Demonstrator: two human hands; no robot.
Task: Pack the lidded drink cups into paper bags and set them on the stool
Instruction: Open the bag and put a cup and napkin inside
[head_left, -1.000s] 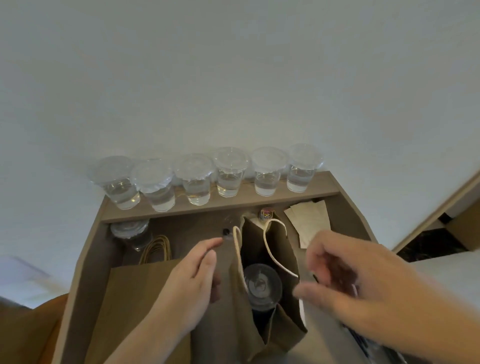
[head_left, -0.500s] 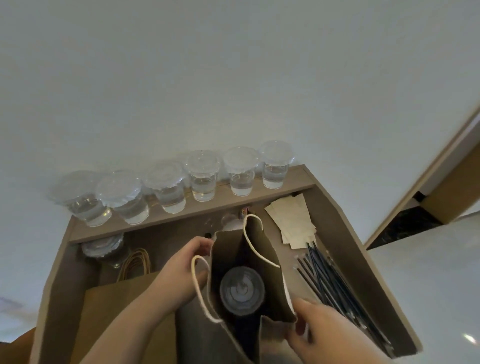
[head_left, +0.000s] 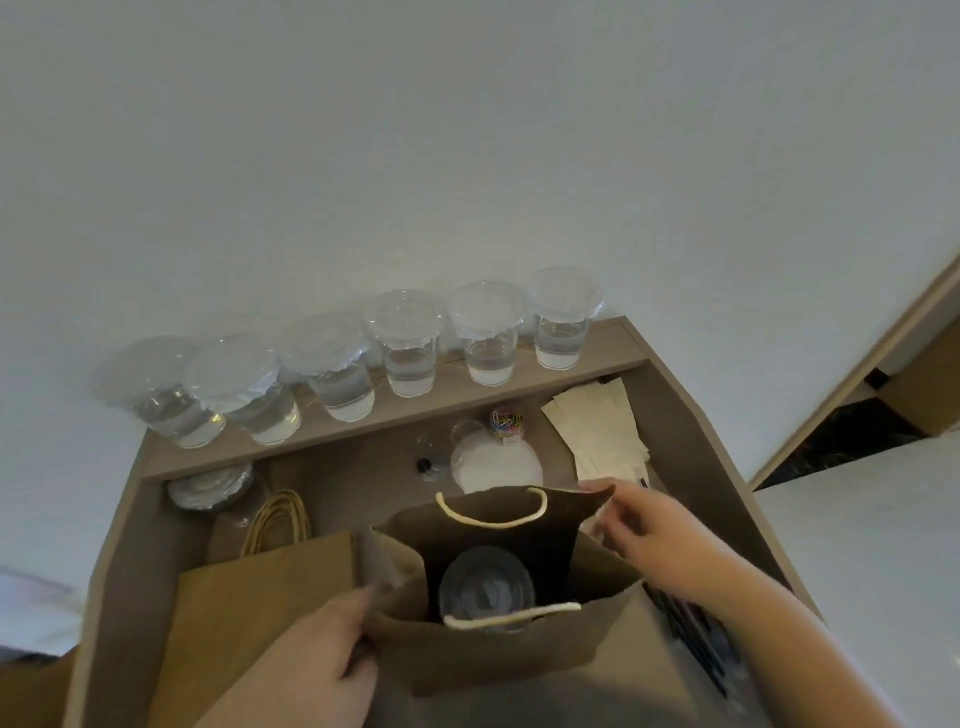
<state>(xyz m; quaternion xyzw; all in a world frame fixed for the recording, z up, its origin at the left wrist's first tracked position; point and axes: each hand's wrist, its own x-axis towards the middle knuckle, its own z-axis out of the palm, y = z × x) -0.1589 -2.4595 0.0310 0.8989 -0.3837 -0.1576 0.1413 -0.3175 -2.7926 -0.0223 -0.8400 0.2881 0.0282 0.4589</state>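
Observation:
A brown paper bag (head_left: 498, 649) with white cord handles stands open on the desk in front of me. Inside it a lidded clear cup (head_left: 485, 590) stands upright. My left hand (head_left: 317, 660) pinches the bag's near left rim. My right hand (head_left: 654, 530) pinches the far right corner of the rim. Several more lidded cups (head_left: 410, 345) with water stand in a row on the raised back ledge. A flat paper bag (head_left: 249, 618) with twisted handles lies to the left. The stool is not in view.
On the desk (head_left: 363, 483) behind the bag lie a white round lid (head_left: 496, 465), a small tub of coloured paper clips (head_left: 506, 421), a stack of paper sleeves (head_left: 597, 426) and a stack of lids (head_left: 208, 488). Dark straws (head_left: 701, 644) lie at the right edge.
The bag has turned so its handles now face front and back. My right hand moved from the near right rim up to the far right corner; my left hand dropped to the near left rim.

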